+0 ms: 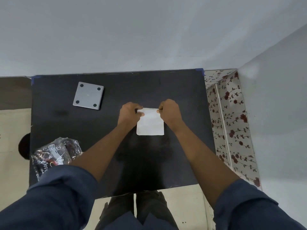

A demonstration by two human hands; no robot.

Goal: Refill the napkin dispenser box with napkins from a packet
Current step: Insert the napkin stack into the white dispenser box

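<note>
A white napkin stack (150,125) lies near the middle of the black table (116,90). My left hand (130,112) pinches its far left corner and my right hand (169,112) pinches its far right corner. A grey square dispenser box (88,95) rests bottom up at the far left of the table, showing dark round feet at its corners. A crumpled clear plastic packet (56,155) with dark printing lies at the near left edge, partly hidden by my left sleeve.
A grey wall runs behind the table and along the right. A floral-patterned surface (230,123) fills the gap on the right of the table. Light floor shows on the left and below the near edge.
</note>
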